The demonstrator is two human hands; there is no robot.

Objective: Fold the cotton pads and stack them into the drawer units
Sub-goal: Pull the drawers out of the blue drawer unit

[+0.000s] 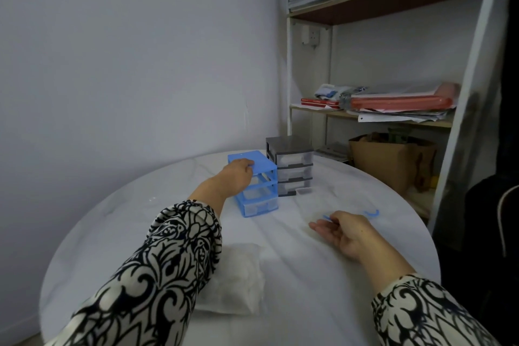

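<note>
**Left hand on the blue drawer unit, right hand resting open on the table**

The blue drawer unit (254, 182) stands toward the far side of the round white table (351, 275), a hard plastic frame with square edges and see-through drawer fronts; its top bay looks open, with no drawer front showing. The left hand (236, 175) lies on the unit's flat top at its near-left corner, fingers curled over the lid's edge. Touching the unit's right side, and set a little farther back, is a grey drawer unit (290, 166) of the same shape with three clear drawers. A small clear drawer (304, 191) lies on the table just right of the blue unit's base, in front of the grey one.

Right of the blue unit and nearer the person, the right hand (344, 230) rests palm up, fingers relaxed and nearly straight, holding nothing I can make out. Two thin blue plastic pieces (372, 213) lie by it. Nearer the person than the blue unit, a soft, crinkled clear bag of cotton pads (241, 281) sits partly under the patterned left sleeve (157, 275). Bare tabletop spreads between the bag, the right hand and the units
</note>
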